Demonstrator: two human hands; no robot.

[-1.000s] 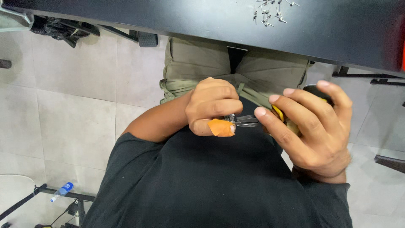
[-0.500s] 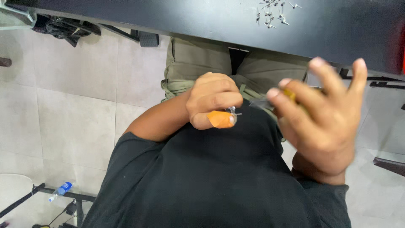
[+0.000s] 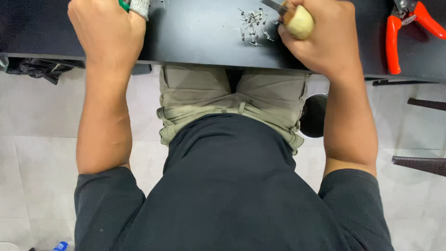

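Right hand (image 3: pixel 325 39) fists a wooden-handled tool (image 3: pixel 297 21) beside loose pins (image 3: pixel 253 25) near the bench (image 3: pixel 200 42) front edge, left hand (image 3: pixel 104 32) clenches a green-grey object (image 3: pixel 134 5); a nudge risks scattering pins off the edge

Right hand (image 3: pixel 320 39) grips a wooden-handled tool (image 3: pixel 297 21) beside small screws (image 3: pixel 253 28) on the black table (image 3: pixel 200 42).

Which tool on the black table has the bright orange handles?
The pruning shears at the table's far right, lying untouched; the tool in the right hand has a pale rounded wooden handle instead.
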